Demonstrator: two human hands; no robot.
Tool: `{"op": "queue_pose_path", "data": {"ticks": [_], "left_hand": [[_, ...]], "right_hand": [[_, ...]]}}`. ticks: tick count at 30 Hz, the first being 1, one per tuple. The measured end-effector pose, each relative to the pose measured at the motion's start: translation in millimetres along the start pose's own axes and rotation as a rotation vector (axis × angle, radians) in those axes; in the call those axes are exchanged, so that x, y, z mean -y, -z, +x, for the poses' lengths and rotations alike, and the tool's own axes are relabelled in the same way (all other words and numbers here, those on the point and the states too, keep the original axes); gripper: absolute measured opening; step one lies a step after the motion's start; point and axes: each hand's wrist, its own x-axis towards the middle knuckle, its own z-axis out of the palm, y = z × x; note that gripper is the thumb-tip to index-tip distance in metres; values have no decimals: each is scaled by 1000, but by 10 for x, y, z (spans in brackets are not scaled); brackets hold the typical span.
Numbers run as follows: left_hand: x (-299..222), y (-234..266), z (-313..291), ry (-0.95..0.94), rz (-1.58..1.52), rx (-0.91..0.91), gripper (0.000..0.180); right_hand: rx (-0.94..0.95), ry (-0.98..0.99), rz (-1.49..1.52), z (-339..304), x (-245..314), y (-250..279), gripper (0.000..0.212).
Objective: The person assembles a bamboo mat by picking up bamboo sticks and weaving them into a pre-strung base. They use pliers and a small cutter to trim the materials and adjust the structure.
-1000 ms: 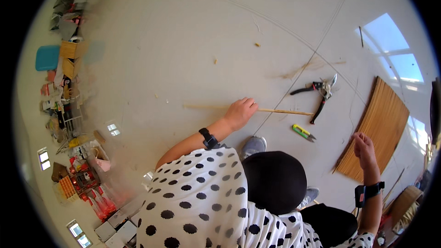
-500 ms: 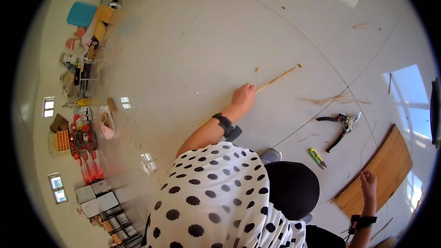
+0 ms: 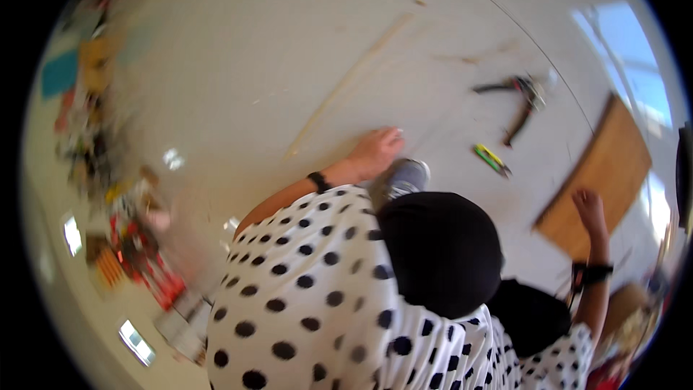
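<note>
My left hand is low over the floor beside my grey shoe. Its fingers are loosely stretched, slightly blurred, with no stick in them. Beyond it a long, thin tan stick lies slantwise on the floor, apart from the hand. On the right, my right hand is closed in a fist over a brown slatted wooden panel. Whatever that fist may hold is hidden. Between the hands lie green-and-yellow snips, with black-handled pruning shears farther off.
Thin fibres and a small tan scrap lie on the pale floor. Blurred boxes, red items and a blue lid-like piece line the left wall. My knee in black cloth fills the lower middle.
My left hand has let go of the stick and drawn back toward my shoe. The view has swung, shifting the floor things upward in the picture. My right hand stays closed by the panel.
</note>
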Motion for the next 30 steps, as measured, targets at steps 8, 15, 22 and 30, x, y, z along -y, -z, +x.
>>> {"op": "queue_pose_path", "data": {"ticks": [8,15,22,30], "left_hand": [[-132,84,265,-106,14,26,20],[-284,126,752,-261,40,74,21],[-547,48,1321,-305,159,144,25],[-592,-199,1212,-197,274,146,21]], "right_hand": [[409,-73,-18,-884,-129,-449,25],[335,-247,-18,-1492,-500,-1145,25],[314,-350,259,-1625,-252,-1711,29],[250,-340,253,-1570,-413,-1732,29]]}}
